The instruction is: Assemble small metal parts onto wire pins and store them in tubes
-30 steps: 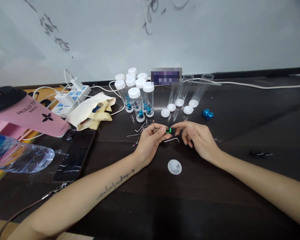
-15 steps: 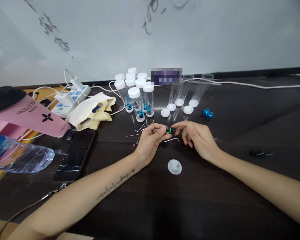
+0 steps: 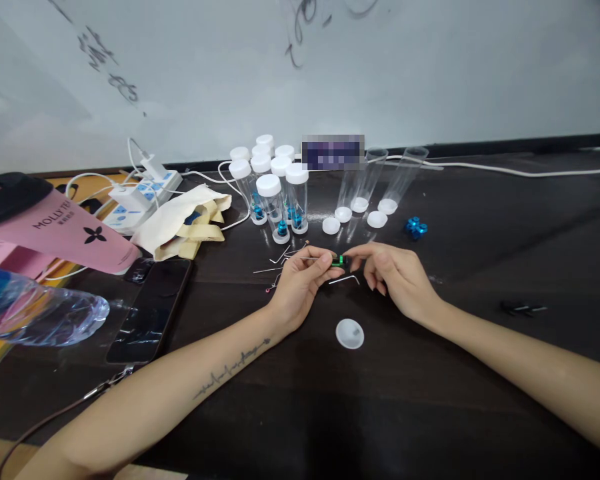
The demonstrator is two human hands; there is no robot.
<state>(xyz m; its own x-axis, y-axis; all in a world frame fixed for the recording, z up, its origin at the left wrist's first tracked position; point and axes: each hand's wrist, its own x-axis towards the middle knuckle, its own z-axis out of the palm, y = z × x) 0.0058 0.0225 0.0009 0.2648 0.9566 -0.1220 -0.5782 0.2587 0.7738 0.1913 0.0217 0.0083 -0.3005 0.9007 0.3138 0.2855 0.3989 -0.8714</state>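
My left hand (image 3: 300,283) is closed in a pinch around a small green-and-black cylinder (image 3: 339,261), with a thin metal rod running back from it over the fingers. At the cylinder's black end, my right hand (image 3: 393,277) has its index finger and thumb drawn together on it, the other fingers curled below. Just under the fingertips lies an L-shaped hex key (image 3: 344,279). More thin metal pins and bent keys (image 3: 280,255) lie behind and left of my left hand. A round white cap (image 3: 349,333) rests on the dark table nearer to me.
Several capped clear tubes (image 3: 270,210) with blue parts stand at the back. Uncapped tubes (image 3: 404,179) and loose white caps (image 3: 331,226) sit right of them. Blue metal parts (image 3: 416,228) and black pieces (image 3: 523,308) lie farther right. Leftward are a phone (image 3: 150,310), a bottle (image 3: 45,310), a pink cup (image 3: 75,227) and a power strip (image 3: 145,200).
Almost nothing differs. My right fingertips have shifted very slightly at the cylinder's end; my left hand keeps its hold in the same place.
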